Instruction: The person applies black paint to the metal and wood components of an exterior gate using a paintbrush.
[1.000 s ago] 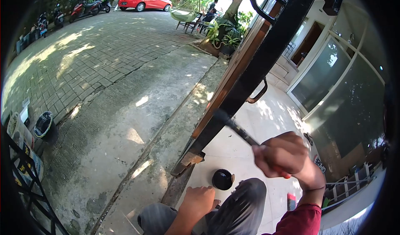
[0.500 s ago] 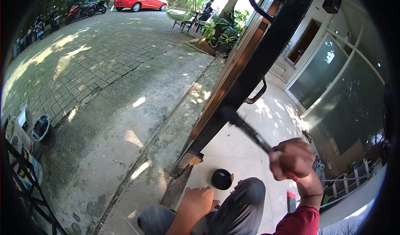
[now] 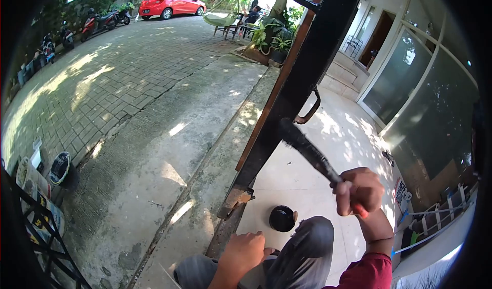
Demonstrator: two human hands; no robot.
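Observation:
In my right hand (image 3: 360, 190) is a paintbrush (image 3: 312, 154) with a dark, paint-covered shaft and head. A bit of red shows at the bottom of my fist. The brush's tip is at the black edge of an upright gate (image 3: 300, 91), just below its curved handle (image 3: 312, 108); whether it touches is hard to tell. My left hand (image 3: 245, 253) rests by my knees with its fingers curled, its palm side hidden. Just beyond my knee, a small black bowl (image 3: 280, 219) stands on the tiles with something brown at its rim.
Along the left are a dark bucket (image 3: 60, 169), paint pails (image 3: 45, 214) and a black metal lattice (image 3: 43, 227). A drying rack (image 3: 435, 212) stands at the right. Farther back are a red car (image 3: 171, 4), motorbikes and two people near a tree.
My view has shifted slightly, and the gate appears more upright. The brush head has come from beside the gate's lower handle to just under it. My left hand stays by my knees.

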